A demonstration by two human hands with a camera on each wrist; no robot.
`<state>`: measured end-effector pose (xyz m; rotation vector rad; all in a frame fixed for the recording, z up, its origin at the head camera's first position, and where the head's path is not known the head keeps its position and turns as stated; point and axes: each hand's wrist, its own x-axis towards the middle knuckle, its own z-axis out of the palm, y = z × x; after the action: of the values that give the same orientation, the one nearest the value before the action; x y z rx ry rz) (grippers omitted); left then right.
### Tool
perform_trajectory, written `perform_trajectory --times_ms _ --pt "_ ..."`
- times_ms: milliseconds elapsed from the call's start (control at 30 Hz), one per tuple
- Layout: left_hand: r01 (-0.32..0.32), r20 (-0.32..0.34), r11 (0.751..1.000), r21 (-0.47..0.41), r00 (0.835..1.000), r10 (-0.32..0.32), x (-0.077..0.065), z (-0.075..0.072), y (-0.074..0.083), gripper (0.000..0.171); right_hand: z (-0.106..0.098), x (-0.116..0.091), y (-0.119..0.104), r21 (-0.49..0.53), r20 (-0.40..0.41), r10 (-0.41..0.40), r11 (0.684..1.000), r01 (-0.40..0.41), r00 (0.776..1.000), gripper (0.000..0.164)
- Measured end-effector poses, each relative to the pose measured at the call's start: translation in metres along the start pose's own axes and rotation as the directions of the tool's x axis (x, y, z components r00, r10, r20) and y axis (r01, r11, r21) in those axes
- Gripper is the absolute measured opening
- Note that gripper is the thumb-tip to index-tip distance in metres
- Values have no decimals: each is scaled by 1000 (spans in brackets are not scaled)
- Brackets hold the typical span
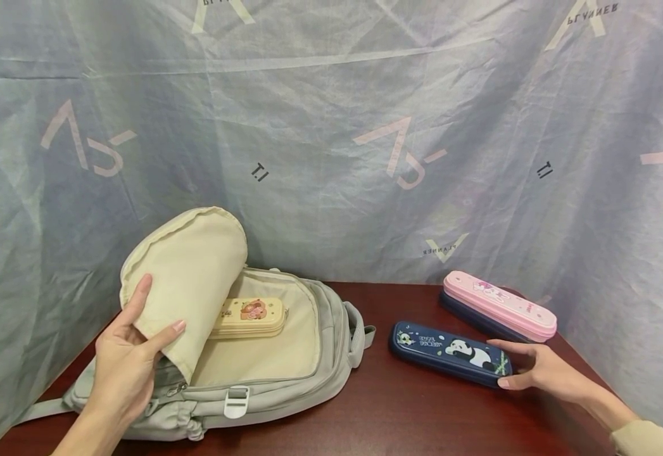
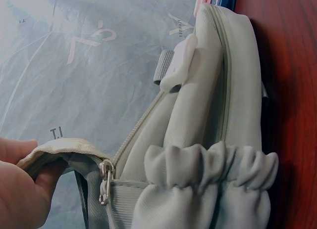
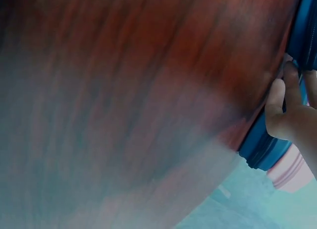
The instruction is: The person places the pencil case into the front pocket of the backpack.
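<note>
My left hand (image 1: 128,354) holds up the cream-lined flap (image 1: 189,278) of a light grey-green backpack (image 1: 331,342), thumb on the lining. In the left wrist view, the fingers pinch the flap's edge near a metal zipper pull (image 2: 105,182). Inside the open backpack lies a yellow pencil case (image 1: 251,316), partly covered by the flap. At the right, my right hand (image 1: 548,370) grips the end of a navy panda pencil case (image 1: 451,354), thumb along its near edge and fingers at its far edge. In the right wrist view, that case (image 3: 303,33) shows only partly.
Behind the right hand, a pink pencil case (image 1: 499,304) lies on top of another navy case (image 1: 468,315). All stands on a dark red wooden table (image 1: 377,405). Grey printed cloth (image 1: 320,158) hangs behind and at both sides. A backpack strap (image 1: 43,410) trails left.
</note>
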<state>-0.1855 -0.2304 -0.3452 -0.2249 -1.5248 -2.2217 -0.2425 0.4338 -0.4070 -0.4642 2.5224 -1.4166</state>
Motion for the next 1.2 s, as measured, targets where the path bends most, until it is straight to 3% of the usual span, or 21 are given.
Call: perform_trajectory --times_ms 167,400,700,1200 --pt "2 3 1000 1 1000 -2 0 0 0 96 1 -1 1 -3 1 -4 1000 4 1000 67" --pt "4 1 1000 -3 1000 -4 0 0 -1 95 3 1 2 -21 -16 12 1000 -12 1000 79" --pt "12 -4 1000 -1 1000 -12 0 0 0 96 -2 0 8 -22 -21 -14 1000 13 1000 65" --pt "13 8 1000 -25 1000 -13 0 0 1 96 1 3 2 -6 -20 -21 1000 21 1000 69"
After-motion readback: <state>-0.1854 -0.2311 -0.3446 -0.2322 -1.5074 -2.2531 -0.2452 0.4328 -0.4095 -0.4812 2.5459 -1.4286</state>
